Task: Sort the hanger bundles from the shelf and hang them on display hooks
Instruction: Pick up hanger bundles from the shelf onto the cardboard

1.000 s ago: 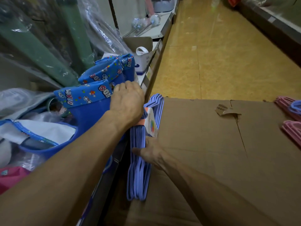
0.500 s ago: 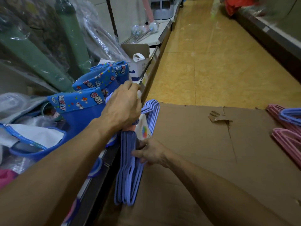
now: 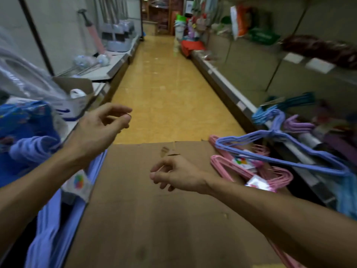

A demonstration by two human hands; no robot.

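Both hands hang free above the cardboard box (image 3: 164,219): left hand (image 3: 96,130) and right hand (image 3: 177,176) loosely curled, grasping nothing. The purple hanger bundle (image 3: 58,219) stands along the box's left edge, pink hangers (image 3: 251,171) overhang its right edge, and bare aisle floor (image 3: 164,93) lies beyond.

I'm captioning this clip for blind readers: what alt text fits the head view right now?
Two bare hands, the left hand and right hand, hover over a cardboard box in a shop aisle, fingers loosely curled, gripping no hanger bundle. A purple hanger bundle lies at the box's left edge; pink hanger bundles and more purple hangers lie at right.
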